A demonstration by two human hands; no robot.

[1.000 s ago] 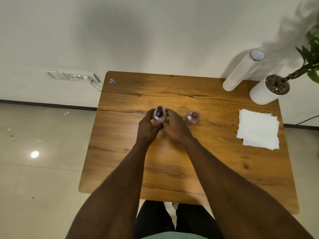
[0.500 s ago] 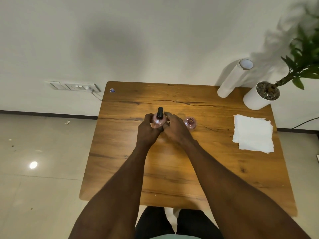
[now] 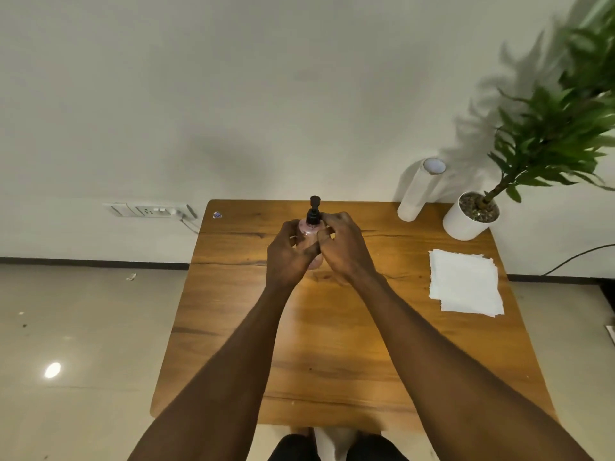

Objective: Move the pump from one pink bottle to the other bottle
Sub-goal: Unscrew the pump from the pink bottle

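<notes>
A pink bottle [image 3: 308, 230] with a black pump [image 3: 314, 209] on top stands upright between both hands, over the far middle of the wooden table [image 3: 332, 344]. My left hand [image 3: 287, 257] wraps its left side. My right hand [image 3: 346, 251] closes on its right side, with the fingertips up at the bottle's neck beside the pump collar. The bottle's base is hidden by my fingers, so I cannot tell whether it rests on the table. The other pink bottle is not visible; my right hand covers the spot where it stood.
A stack of white paper towels [image 3: 466, 282] lies on the table's right side. At the back right stand a white roll [image 3: 420, 191] and a potted plant [image 3: 471, 216]. A small sticker [image 3: 217, 214] marks the back left corner. The wall runs behind the table.
The view has tilted up and the table sits lower in frame. Both hands stay on the pump bottle, which now shows more of its side. The open bottle has gone from sight behind my right hand.
</notes>
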